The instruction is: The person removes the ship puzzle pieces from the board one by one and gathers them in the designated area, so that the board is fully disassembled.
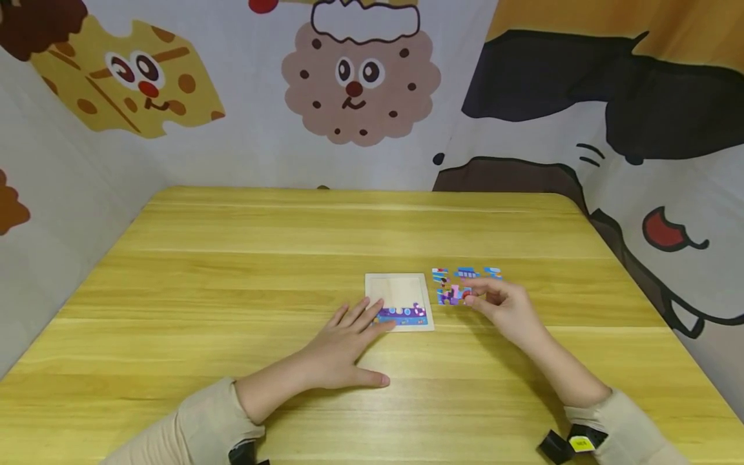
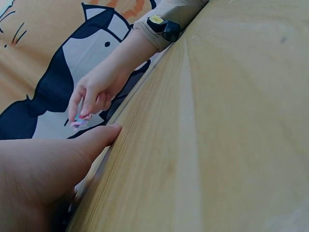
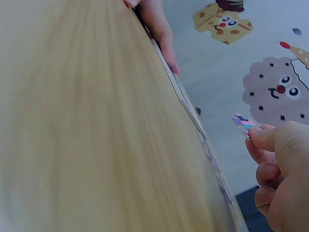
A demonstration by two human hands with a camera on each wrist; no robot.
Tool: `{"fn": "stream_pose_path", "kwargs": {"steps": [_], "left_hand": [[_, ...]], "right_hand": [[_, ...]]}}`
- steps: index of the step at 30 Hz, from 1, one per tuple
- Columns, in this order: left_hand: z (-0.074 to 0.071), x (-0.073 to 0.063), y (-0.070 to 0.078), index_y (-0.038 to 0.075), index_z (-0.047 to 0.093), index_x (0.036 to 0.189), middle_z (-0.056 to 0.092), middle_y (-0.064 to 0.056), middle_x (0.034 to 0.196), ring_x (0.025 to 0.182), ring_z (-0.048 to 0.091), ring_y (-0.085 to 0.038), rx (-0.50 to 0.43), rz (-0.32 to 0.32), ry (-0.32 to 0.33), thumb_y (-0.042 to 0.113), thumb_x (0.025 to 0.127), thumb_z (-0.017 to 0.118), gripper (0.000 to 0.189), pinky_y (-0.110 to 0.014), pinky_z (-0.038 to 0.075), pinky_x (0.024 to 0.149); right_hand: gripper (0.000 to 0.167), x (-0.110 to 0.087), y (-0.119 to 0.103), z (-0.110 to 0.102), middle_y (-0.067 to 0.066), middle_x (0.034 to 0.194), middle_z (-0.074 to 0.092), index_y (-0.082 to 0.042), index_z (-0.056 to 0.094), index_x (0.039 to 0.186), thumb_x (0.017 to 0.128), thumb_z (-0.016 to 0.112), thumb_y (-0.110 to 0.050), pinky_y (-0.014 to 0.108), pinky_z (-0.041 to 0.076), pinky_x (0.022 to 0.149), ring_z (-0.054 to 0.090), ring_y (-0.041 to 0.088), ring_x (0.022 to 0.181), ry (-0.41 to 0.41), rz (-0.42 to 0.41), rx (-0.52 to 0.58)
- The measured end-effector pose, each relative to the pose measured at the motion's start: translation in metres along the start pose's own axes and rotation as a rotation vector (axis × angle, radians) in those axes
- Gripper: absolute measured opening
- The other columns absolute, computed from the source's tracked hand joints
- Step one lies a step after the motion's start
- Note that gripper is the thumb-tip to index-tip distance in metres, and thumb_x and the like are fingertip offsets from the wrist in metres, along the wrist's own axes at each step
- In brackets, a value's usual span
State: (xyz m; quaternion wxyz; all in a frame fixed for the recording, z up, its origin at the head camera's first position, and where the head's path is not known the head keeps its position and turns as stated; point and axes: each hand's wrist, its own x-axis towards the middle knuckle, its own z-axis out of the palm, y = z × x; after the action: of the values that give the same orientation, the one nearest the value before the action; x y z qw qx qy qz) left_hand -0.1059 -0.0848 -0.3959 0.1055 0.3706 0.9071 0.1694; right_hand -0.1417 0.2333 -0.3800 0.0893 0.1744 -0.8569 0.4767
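Note:
My right hand (image 1: 510, 311) pinches a pink, purple and blue jigsaw puzzle piece (image 1: 452, 295) between thumb and fingers. In the right wrist view that piece (image 3: 245, 122) shows raised above the tabletop. Spread flat, my left hand (image 1: 343, 352) rests with its fingertips on the left side of a pale puzzle board (image 1: 428, 303). Joined purple and blue pieces (image 1: 407, 316) fill the lower strip of the board; bare light wood shows above them. The left thumb lies out on the table, below the board.
Several loose puzzle pieces (image 1: 467, 272) lie right of the board, partly hidden by the right hand. The wood-grain table (image 1: 261, 245) reaches back to a cartoon-printed cloth (image 1: 244, 161). A black device (image 1: 581, 439) is strapped to the right wrist.

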Motion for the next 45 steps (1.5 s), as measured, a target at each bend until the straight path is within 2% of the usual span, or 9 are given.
{"fn": "stream_pose_path", "kwargs": {"steps": [3,6,9,12,16,21,31,40,45], "left_hand": [[0.000,0.000,0.000,0.025,0.024,0.153,-0.003,-0.005,0.160,0.144,-0.008,-0.026,0.000,0.001,0.003,0.070,0.084,0.051,0.087,-0.053,-0.003,0.112],[0.001,0.000,-0.001,0.025,0.025,0.153,-0.003,-0.005,0.160,0.144,-0.008,-0.026,0.002,0.001,0.005,0.071,0.083,0.051,0.087,-0.053,-0.003,0.112],[0.001,0.001,-0.001,0.025,0.025,0.153,-0.003,-0.005,0.160,0.144,-0.008,-0.026,0.007,0.002,0.005,0.071,0.083,0.050,0.088,-0.053,-0.003,0.112],[0.001,0.001,-0.001,0.024,0.025,0.153,-0.002,-0.005,0.160,0.144,-0.008,-0.026,0.010,0.002,0.008,0.071,0.083,0.051,0.088,-0.052,-0.003,0.112],[0.001,0.001,-0.001,0.024,0.025,0.153,-0.002,-0.005,0.160,0.144,-0.008,-0.026,0.010,0.001,0.008,0.071,0.083,0.051,0.088,-0.052,-0.003,0.112],[0.000,0.000,0.000,0.024,0.026,0.153,-0.002,-0.005,0.160,0.144,-0.007,-0.026,0.011,-0.007,0.006,0.071,0.083,0.052,0.088,-0.052,-0.003,0.112],[-0.001,0.000,0.001,0.025,0.026,0.153,-0.001,-0.005,0.160,0.144,-0.007,-0.025,0.010,-0.022,-0.006,0.070,0.082,0.053,0.088,-0.051,-0.003,0.113],[-0.001,0.000,0.002,0.025,0.026,0.153,-0.002,-0.005,0.160,0.144,-0.007,-0.026,0.003,-0.017,-0.007,0.070,0.083,0.053,0.088,-0.051,-0.003,0.113],[-0.001,0.000,0.001,0.025,0.026,0.153,-0.001,-0.005,0.160,0.144,-0.007,-0.026,0.001,-0.017,-0.006,0.070,0.083,0.053,0.088,-0.051,-0.003,0.113]], "right_hand": [[0.024,-0.001,-0.002,-0.010,0.008,0.074,0.065,0.001,0.071,0.105,0.082,0.069,0.008,0.026,0.029,0.039,0.033,0.008,0.047,0.003,0.011,-0.023],[0.022,-0.001,0.001,-0.020,0.011,0.075,0.064,0.004,0.070,0.105,0.083,0.068,0.008,0.027,0.030,0.039,0.033,0.007,0.048,-0.011,0.040,-0.027],[0.021,0.001,0.011,-0.031,0.010,0.082,0.068,0.004,0.069,0.106,0.085,0.069,0.004,0.023,0.039,0.044,0.047,0.008,0.053,-0.032,0.077,-0.024],[0.022,0.002,0.021,-0.042,0.008,0.090,0.070,0.004,0.068,0.108,0.086,0.069,-0.001,0.022,0.049,0.054,0.060,0.010,0.066,-0.053,0.127,-0.007],[0.024,0.003,0.030,-0.053,0.006,0.097,0.070,0.005,0.067,0.110,0.089,0.068,-0.006,0.023,0.053,0.063,0.065,0.008,0.077,-0.075,0.176,-0.013],[0.024,0.004,0.039,-0.061,0.005,0.097,0.070,0.004,0.067,0.109,0.090,0.068,-0.008,0.022,0.052,0.064,0.063,0.006,0.077,-0.091,0.196,-0.055],[0.023,0.003,0.050,-0.069,0.011,0.100,0.069,0.003,0.068,0.109,0.091,0.066,-0.012,0.020,0.050,0.068,0.062,0.005,0.082,-0.136,0.223,-0.094],[0.023,0.002,0.057,-0.072,0.013,0.096,0.070,0.003,0.068,0.110,0.092,0.065,-0.010,0.022,0.050,0.065,0.061,0.007,0.079,-0.146,0.251,-0.118],[0.023,0.002,0.058,-0.072,0.011,0.092,0.069,0.000,0.070,0.109,0.091,0.067,-0.013,0.022,0.049,0.064,0.060,0.010,0.078,-0.162,0.243,-0.196]]}}
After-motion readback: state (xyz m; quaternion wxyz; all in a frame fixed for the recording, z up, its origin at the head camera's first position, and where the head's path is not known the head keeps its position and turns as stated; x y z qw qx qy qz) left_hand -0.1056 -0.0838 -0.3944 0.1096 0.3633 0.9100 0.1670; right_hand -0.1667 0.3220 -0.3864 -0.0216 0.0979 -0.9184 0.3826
